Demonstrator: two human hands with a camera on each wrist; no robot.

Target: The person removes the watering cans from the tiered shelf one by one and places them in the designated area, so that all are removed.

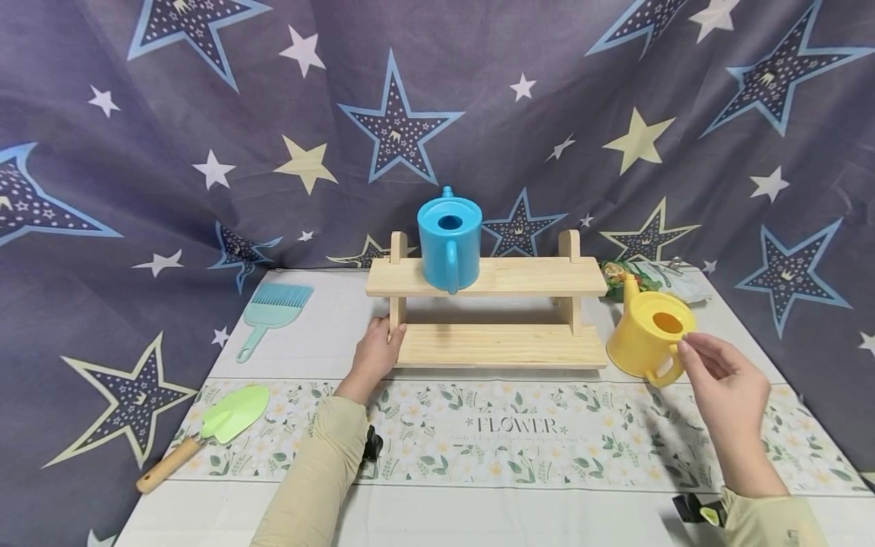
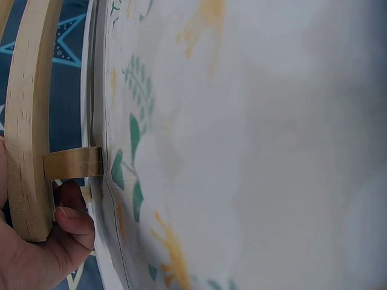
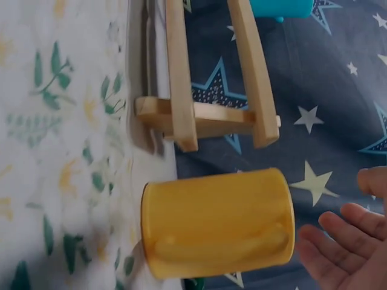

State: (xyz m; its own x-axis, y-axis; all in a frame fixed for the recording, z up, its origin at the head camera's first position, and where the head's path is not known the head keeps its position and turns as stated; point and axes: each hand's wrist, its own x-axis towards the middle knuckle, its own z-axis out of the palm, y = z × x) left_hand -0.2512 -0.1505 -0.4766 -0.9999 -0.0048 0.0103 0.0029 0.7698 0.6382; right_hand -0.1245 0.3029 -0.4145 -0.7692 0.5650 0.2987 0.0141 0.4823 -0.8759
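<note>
A two-tier wooden shelf [image 1: 499,346] stands on the table, and my left hand [image 1: 378,353] grips the left end of its lower board. In the left wrist view, the fingers [image 2: 75,220] curl around the board's end. On the upper board sits a blue watering can [image 1: 468,243], its handle facing me. To the right of the shelf a yellow watering can [image 1: 632,338] stands upright on the table. My right hand [image 1: 731,387] is beside its handle, with fingers loosely bent. The right wrist view shows that hand apart from the yellow watering can, holding nothing.
A teal hand brush [image 1: 273,308] and a green trowel [image 1: 235,414] with a wooden handle lie at the left. Artificial flowers [image 1: 618,272] and a clear plastic bag [image 1: 677,281] lie at the back right. A star-patterned curtain [image 1: 478,137] hangs behind the table.
</note>
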